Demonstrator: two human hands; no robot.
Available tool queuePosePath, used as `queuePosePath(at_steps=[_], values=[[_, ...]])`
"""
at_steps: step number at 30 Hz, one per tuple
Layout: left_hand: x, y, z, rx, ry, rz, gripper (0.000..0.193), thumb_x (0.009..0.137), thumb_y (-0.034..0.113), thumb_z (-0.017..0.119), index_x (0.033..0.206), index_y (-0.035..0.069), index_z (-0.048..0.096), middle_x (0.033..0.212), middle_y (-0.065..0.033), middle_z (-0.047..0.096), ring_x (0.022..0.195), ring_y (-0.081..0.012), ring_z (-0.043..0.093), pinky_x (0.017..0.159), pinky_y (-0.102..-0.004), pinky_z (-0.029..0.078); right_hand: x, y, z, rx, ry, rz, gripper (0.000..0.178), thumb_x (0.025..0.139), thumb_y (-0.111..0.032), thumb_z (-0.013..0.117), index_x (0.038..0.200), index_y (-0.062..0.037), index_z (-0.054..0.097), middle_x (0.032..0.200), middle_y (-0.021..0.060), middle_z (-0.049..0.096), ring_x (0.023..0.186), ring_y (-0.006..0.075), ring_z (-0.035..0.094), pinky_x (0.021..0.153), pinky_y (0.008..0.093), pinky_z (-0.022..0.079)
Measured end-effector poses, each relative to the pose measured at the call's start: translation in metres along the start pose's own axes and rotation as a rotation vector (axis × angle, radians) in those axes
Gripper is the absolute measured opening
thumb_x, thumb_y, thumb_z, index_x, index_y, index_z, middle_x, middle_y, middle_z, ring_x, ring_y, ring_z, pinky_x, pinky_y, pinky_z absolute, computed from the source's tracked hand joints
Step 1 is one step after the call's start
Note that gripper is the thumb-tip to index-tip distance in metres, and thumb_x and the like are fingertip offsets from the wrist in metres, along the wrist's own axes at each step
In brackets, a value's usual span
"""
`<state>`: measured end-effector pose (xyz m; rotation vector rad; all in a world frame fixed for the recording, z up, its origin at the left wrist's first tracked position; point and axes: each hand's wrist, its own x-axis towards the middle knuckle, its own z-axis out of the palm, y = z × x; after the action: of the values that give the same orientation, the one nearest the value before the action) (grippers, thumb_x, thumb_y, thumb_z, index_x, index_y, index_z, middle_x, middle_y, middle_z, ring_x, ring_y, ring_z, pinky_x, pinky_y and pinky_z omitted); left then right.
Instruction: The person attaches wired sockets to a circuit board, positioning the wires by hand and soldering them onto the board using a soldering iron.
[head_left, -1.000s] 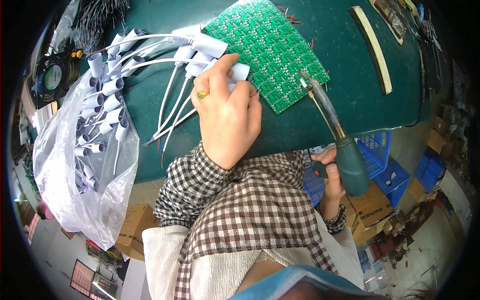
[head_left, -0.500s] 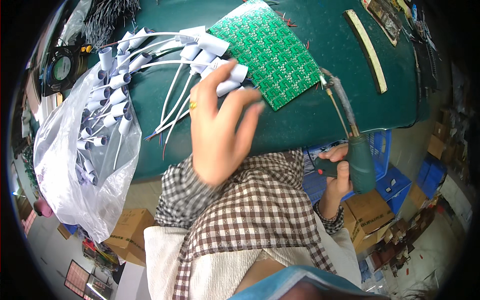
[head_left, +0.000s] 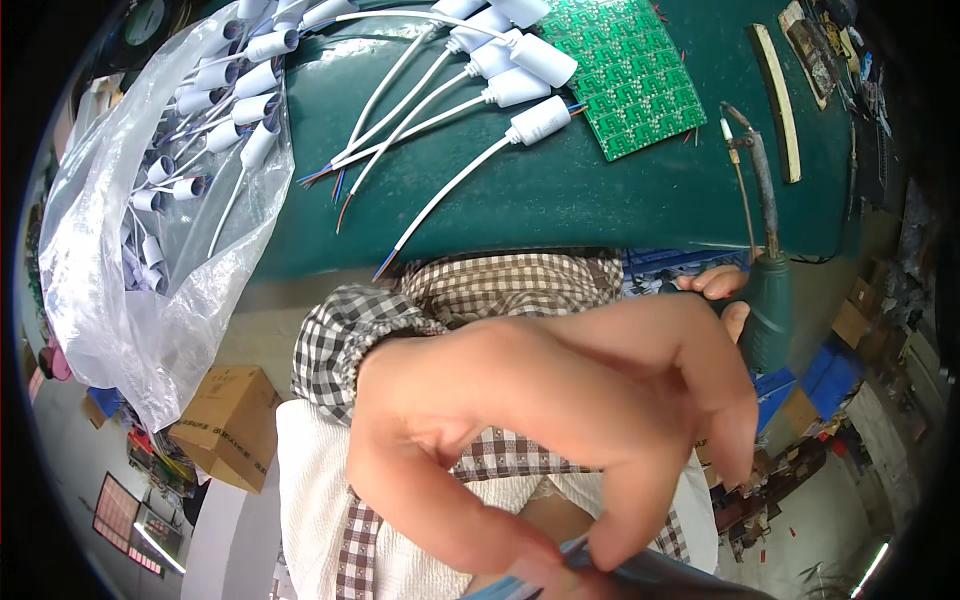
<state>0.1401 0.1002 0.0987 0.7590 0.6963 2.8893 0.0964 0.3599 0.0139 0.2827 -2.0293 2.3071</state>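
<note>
Close in front of the view, my left hand [head_left: 560, 370] is bent back toward me, thumb and forefinger at the edge of a blue face mask [head_left: 665, 578]. The fingertips seem to pinch that edge. Lower right of the table, my right hand [head_left: 722, 284] grips a green-handled soldering gun [head_left: 768, 315], partly hidden behind the left hand; its tip points up over the table. A white cylindrical socket with a cable [head_left: 540, 121] lies apart from several like it [head_left: 495, 60]. Its coloured wires reach the edge of a green circuit board panel [head_left: 630, 75].
A clear plastic bag [head_left: 90, 270] full of white sockets hangs over the table's left side. A pale strip [head_left: 778, 100] and a dark worn block [head_left: 812, 55] lie at the right of the green table [head_left: 480, 215]. A cardboard box [head_left: 228, 425] stands below left.
My left hand has left the white sockets and come up to the mask. One socket now lies apart, nearer the table's front. The whole view has shifted; the soldering gun stays in my right hand.
</note>
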Motion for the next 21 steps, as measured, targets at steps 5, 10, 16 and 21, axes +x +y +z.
queuePosePath(at_steps=[5, 10, 16, 21], values=[[-0.011, 0.015, 0.005, 0.031, 0.013, -0.018, 0.023, 0.084, 0.026, 0.074, 0.094, 0.005, 0.077, 0.122, -0.0311, 0.057, 0.098, -0.0285, 0.061, 0.083, -0.0321, 0.053, -0.003, 0.007, -0.007, 0.008, -0.06, -0.027, 0.055, 0.098, -0.026, 0.063, 0.131, 0.0138, 0.044, 0.084, 0.0133, 0.056, 0.075, 0.0226, 0.061, 0.064, 0.039, 0.064], [0.002, -0.016, 0.008, -0.026, 0.107, 0.526, 0.02, 0.084, 0.024, 0.074, 0.092, 0.006, 0.078, 0.124, -0.0316, 0.057, 0.099, -0.0297, 0.062, 0.083, -0.0335, 0.053, 0.0, 0.002, 0.003, 0.027, -0.032, -0.053, 0.054, 0.099, -0.024, 0.063, 0.133, 0.0136, 0.044, 0.083, 0.013, 0.056, 0.073, 0.0226, 0.061, 0.064, 0.0387, 0.064], [-0.017, 0.024, -0.013, 0.246, -0.071, 0.154, 0.022, 0.084, 0.021, 0.073, 0.089, 0.0, 0.076, 0.117, -0.0291, 0.063, 0.086, -0.0288, 0.065, 0.08, -0.0343, 0.053, 0.005, 0.002, 0.011, -0.003, 0.016, -0.029, 0.06, 0.1, -0.025, 0.061, 0.14, 0.0146, 0.039, 0.086, 0.0119, 0.055, 0.077, 0.0217, 0.06, 0.064, 0.0378, 0.064], [-0.015, 0.03, -0.003, 0.293, 0.067, 0.404, 0.017, 0.084, 0.014, 0.07, 0.085, -0.002, 0.073, 0.109, -0.0248, 0.067, 0.07, -0.0242, 0.064, 0.05, -0.029, 0.046, 0.012, -0.005, 0.008, -0.08, 0.009, -0.03, 0.065, 0.102, -0.03, 0.058, 0.142, 0.0151, 0.035, 0.087, 0.012, 0.055, 0.08, 0.0216, 0.059, 0.066, 0.0376, 0.064]])
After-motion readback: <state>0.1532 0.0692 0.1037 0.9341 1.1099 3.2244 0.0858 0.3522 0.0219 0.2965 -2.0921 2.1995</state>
